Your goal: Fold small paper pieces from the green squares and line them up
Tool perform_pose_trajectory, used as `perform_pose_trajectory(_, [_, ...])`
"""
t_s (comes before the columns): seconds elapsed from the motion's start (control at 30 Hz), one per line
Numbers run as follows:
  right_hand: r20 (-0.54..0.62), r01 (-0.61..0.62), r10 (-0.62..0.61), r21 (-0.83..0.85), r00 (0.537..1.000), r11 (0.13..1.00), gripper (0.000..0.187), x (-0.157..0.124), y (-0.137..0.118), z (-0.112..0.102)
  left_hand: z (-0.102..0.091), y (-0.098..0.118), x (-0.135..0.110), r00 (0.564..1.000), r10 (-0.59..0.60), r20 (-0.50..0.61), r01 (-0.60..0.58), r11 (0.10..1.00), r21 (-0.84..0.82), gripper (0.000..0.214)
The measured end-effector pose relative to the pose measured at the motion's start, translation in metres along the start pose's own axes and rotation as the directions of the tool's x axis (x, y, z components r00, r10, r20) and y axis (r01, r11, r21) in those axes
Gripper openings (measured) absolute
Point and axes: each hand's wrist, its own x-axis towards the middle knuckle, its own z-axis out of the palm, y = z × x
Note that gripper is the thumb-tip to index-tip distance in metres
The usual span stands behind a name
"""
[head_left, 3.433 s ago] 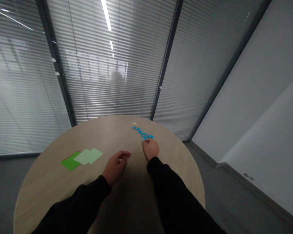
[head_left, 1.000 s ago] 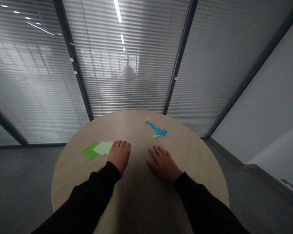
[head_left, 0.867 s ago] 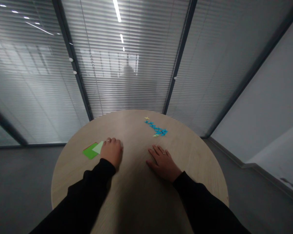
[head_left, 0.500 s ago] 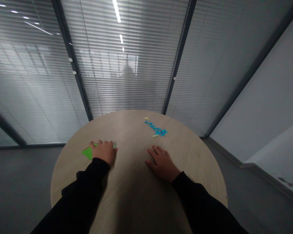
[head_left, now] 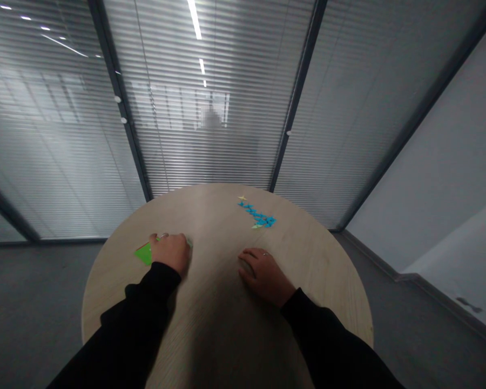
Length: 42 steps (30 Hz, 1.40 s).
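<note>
At the table's left side my left hand rests over a piece of green paper, its fingers curled down onto it. A green corner with a thin reddish edge sticks out left of the hand. A small pale edge shows on the hand's right; what it belongs to is hidden. My right hand lies on the bare wood right of the middle, fingers bent, with a gap between thumb and forefinger and nothing seen in it. Beyond it lies a row of small blue folded paper pieces.
The round wooden table fills the lower middle. A pale yellow star-like piece lies at the row's far end, a pale green one at its near end. Glass panels with blinds stand behind the table, a white wall to the right.
The fingers of my right hand were spread flat and have bent inward, the hand shifting slightly left and nearer. My left hand stays over the green paper.
</note>
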Motion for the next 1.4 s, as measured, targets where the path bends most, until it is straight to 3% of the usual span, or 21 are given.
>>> perform_pose_trajectory(0.17, [-0.021,0.026,-0.025,0.052,0.999,0.998,0.034,0.001,-0.001,-0.001,-0.009,0.001,0.002,0.994,0.017,-0.111,-0.026,0.997,-0.075,0.032])
perform_pose_trajectory(0.27, [-0.071,-0.025,0.036,0.149,0.997,0.989,0.033,0.002,-0.001,-0.003,-0.011,0.003,0.002,0.964,0.115,-0.238,-0.162,0.968,-0.19,0.032])
perform_pose_trajectory(0.33, [-0.14,-0.114,0.164,0.307,0.976,0.945,0.033,0.004,-0.001,-0.004,-0.01,0.007,0.0,0.915,0.221,-0.338,-0.317,0.911,-0.264,0.032])
perform_pose_trajectory(0.4, [-0.145,-0.193,0.315,0.536,0.938,0.822,0.034,0.006,0.0,-0.004,-0.006,0.012,-0.004,0.841,0.362,-0.402,-0.5,0.805,-0.321,0.03])
perform_pose_trajectory(0.47, [-0.045,-0.227,0.389,0.747,0.92,0.625,0.041,0.008,0.003,-0.001,-0.001,0.02,-0.009,0.755,0.493,-0.432,-0.644,0.679,-0.351,0.025])
perform_pose_trajectory(0.57, [0.037,-0.202,0.402,0.904,0.915,0.377,0.044,0.009,0.007,0.004,0.006,0.031,-0.016,0.561,0.618,-0.551,-0.815,0.531,-0.233,0.022])
perform_pose_trajectory(0.63, [0.024,-0.143,0.368,0.943,0.929,0.299,0.043,0.009,0.01,0.008,0.009,0.038,-0.02,0.419,0.629,-0.655,-0.879,0.461,-0.119,0.021])
perform_pose_trajectory(0.7, [-0.022,-0.084,0.346,0.954,0.938,0.289,0.032,0.008,0.012,0.009,0.011,0.045,-0.022,0.374,0.618,-0.692,-0.9,0.421,-0.111,0.019])
perform_pose_trajectory(0.73, [-0.048,-0.058,0.339,0.953,0.94,0.297,0.027,0.008,0.012,0.009,0.011,0.048,-0.024,0.395,0.594,-0.7,-0.901,0.398,-0.171,0.017])
perform_pose_trajectory(0.77, [-0.069,-0.04,0.332,0.95,0.941,0.31,0.024,0.008,0.011,0.008,0.012,0.051,-0.025,0.469,0.534,-0.703,-0.876,0.385,-0.291,0.017])
perform_pose_trajectory(0.8, [-0.086,-0.027,0.329,0.946,0.94,0.323,0.023,0.008,0.01,0.007,0.013,0.054,-0.025,0.575,0.457,-0.679,-0.817,0.37,-0.443,0.021])
perform_pose_trajectory(0.87, [-0.084,-0.03,0.316,0.94,0.945,0.34,0.021,0.008,0.006,0.006,0.016,0.058,-0.026,0.815,0.265,-0.516,-0.578,0.296,-0.76,0.03])
perform_pose_trajectory(0.9, [-0.081,-0.034,0.308,0.936,0.948,0.349,0.021,0.008,0.004,0.005,0.018,0.06,-0.026,0.904,0.188,-0.385,-0.419,0.2,-0.886,0.034])
perform_pose_trajectory(0.93, [-0.077,-0.037,0.297,0.932,0.952,0.361,0.02,0.007,0.002,0.005,0.021,0.061,-0.025,0.954,0.191,-0.23,-0.249,0.081,-0.965,0.04])
perform_pose_trajectory(0.97, [-0.081,-0.036,0.286,0.924,0.955,0.382,0.018,0.007,0.0,0.005,0.024,0.062,-0.024,0.961,0.26,-0.093,-0.092,-0.017,-0.996,0.045])
perform_pose_trajectory(1.0, [-0.091,-0.031,0.278,0.912,0.956,0.408,0.017,0.007,-0.001,0.005,0.026,0.062,-0.023,0.934,0.357,0.015,0.043,-0.07,-0.997,0.047])
perform_pose_trajectory(1.07, [-0.109,-0.03,0.269,0.885,0.957,0.464,0.014,0.006,-0.003,0.005,0.031,0.061,-0.021,0.886,0.448,0.12,0.183,-0.099,-0.978,0.042])
perform_pose_trajectory(1.13, [-0.101,-0.053,0.272,0.86,0.957,0.507,0.009,0.004,-0.003,0.004,0.034,0.06,-0.019,0.898,0.41,0.16,0.222,-0.108,-0.969,0.04])
perform_pose_trajectory(1.2, [-0.096,-0.065,0.257,0.831,0.962,0.552,0.021,0.003,-0.001,0.001,0.035,0.059,-0.018,0.918,0.354,0.18,0.236,-0.123,-0.964,0.04])
perform_pose_trajectory(1.27, [-0.141,-0.01,0.19,0.776,0.972,0.631,0.032,0.002,0.002,-0.002,0.034,0.058,-0.018,0.925,0.325,0.194,0.25,-0.14,-0.958,0.04])
perform_pose_trajectory(1.4, [-0.242,0.133,0.038,0.652,0.97,0.746,0.034,0.003,0.007,-0.005,0.034,0.056,-0.015,0.932,0.294,0.212,0.273,-0.184,-0.944,0.043])
